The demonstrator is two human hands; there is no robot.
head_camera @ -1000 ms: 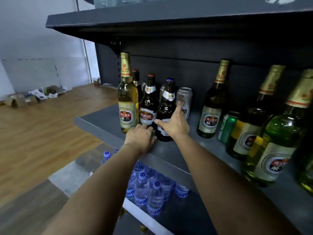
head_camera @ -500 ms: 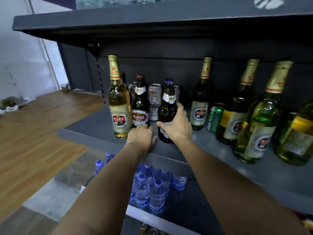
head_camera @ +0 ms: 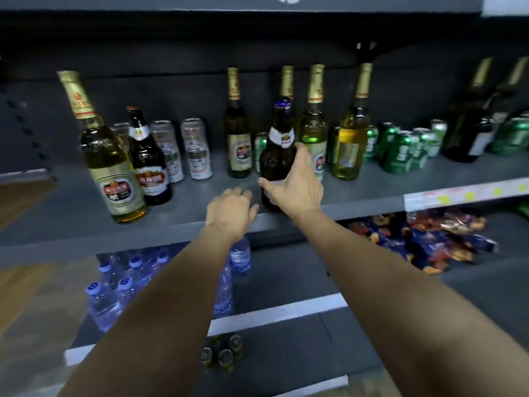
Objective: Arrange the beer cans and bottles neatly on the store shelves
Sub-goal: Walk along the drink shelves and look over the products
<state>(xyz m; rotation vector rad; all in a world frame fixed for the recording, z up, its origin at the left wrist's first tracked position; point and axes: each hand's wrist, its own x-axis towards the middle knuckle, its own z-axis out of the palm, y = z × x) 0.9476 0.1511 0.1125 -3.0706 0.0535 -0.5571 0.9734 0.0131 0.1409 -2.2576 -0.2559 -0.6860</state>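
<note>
right hand [head_camera: 294,187] gripping brown bottle [head_camera: 279,156], seemingly upright

The blue-capped bottle [head_camera: 279,156] is standing near the front edge of the shelf [head_camera: 186,202]; the silver cans [head_camera: 183,149] are sitting to its left, further back; the green cans [head_camera: 400,147] are clustering to its right; the water bottles [head_camera: 114,293] are resting below it.

Two bare forearms, sleeveless as far as the bottom edge of view. Left hand [head_camera: 231,211] and right hand [head_camera: 294,187] ungloved, without rings, watch or bands at the wrists. Slender wrists below the grey shelf [head_camera: 372,181], forearms broadening toward the elbows. Nails short where visible, edges blurred.
</note>
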